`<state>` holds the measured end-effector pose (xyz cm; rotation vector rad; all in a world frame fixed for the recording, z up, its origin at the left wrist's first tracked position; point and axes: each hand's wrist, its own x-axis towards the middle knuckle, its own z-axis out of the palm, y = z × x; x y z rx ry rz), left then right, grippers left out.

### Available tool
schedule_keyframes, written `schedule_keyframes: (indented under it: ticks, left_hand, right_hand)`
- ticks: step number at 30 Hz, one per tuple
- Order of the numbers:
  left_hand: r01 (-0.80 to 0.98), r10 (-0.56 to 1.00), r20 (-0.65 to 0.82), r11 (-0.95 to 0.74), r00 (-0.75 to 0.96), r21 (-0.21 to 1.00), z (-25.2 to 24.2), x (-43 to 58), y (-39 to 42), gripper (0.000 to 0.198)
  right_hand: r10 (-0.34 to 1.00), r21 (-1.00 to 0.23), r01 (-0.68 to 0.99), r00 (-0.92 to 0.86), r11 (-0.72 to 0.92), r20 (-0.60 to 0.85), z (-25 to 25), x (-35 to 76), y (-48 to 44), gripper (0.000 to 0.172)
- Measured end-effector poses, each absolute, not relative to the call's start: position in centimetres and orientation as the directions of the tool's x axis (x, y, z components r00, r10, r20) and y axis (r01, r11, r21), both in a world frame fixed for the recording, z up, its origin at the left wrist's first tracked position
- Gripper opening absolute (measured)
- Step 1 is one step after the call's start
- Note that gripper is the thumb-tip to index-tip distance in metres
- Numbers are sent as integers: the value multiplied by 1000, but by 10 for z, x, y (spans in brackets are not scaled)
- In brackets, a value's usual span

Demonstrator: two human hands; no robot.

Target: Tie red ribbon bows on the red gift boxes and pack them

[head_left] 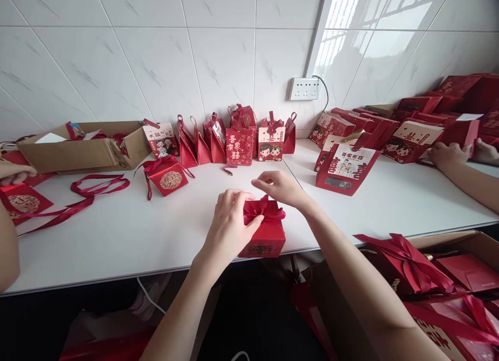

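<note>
A red gift box (267,239) with gold print on its front sits near the table's front edge, directly before me. A dark red ribbon bow (275,214) is tied on its top. My left hand (232,220) grips the bow's left side, thumb on the near side and fingers curled behind. Just above and behind the box is my right hand (283,188), its fingers loosely bent and apart, with nothing visible in them. A short piece of dark red ribbon (230,169) lies on the table beyond both hands.
Along the wall stand several red candy boxes (239,146). A smaller bow-topped box (168,178), loose ribbon (88,200) and a cardboard carton (74,155) are left. One handled box (345,168) stands right; filled carton (479,246) lower right. Other people's hands (450,155) work at both sides.
</note>
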<state>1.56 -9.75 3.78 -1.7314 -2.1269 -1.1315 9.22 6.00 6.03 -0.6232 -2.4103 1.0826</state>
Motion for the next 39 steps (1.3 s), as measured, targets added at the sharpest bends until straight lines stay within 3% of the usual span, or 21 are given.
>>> schedule_keyframes:
  ticks: [2, 4, 8, 18, 22, 24, 29, 31, 34, 36, 39]
  left_hand:
    - [904, 754, 570, 74, -327, 421, 37, 16, -98, 23]
    - [905, 765, 551, 97, -334, 414, 37, 16, -98, 15]
    - [900, 811, 495, 85, -312, 428, 38, 16, -99, 5]
    - [868, 846, 449, 31, -287, 496, 42, 16, -100, 11]
    - [841, 873, 414, -8, -258, 541, 43, 9, -101, 11]
    - [826, 897, 387, -44, -215, 562, 45, 2, -101, 9]
    - [873, 920, 383, -118, -84, 474, 55, -18, -97, 6]
    - [910, 870, 483, -121, -95, 397, 55, -21, -98, 10]
    - [920, 631, 748, -135, -207, 369, 45, -17, -106, 10]
    - [867, 451, 815, -155, -365, 474, 32, -10, -115, 11]
    - [699, 371, 685, -119, -627, 705, 13, 1, -127, 10]
  right_hand:
    - [452, -675, 295, -890, 676, 65, 69, 86, 55, 29]
    - [360, -636, 308, -932, 708, -50, 74, 79, 52, 26]
    - [256, -696, 204, -966, 688, -30, 75, 73, 53, 12]
    - [442, -836, 244, -897, 491, -2, 63, 78, 56, 21]
    - [475, -972, 106, -880, 208, 6, 48, 104, 63, 44]
    - [505, -984, 63, -863, 166, 30, 37, 122, 60, 53]
    - [602, -979, 27, -792, 201, 102, 18, 163, 21, 42]
    - [642, -960, 72, -757, 269, 123, 16, 177, 1, 35]
    - [520, -936, 80, -846, 343, 118, 15, 197, -19, 41]
    - [493, -929, 52, -858, 365, 146, 15, 206, -22, 47]
    - [657, -900, 68, -707, 431, 261, 14, 207, -13, 39]
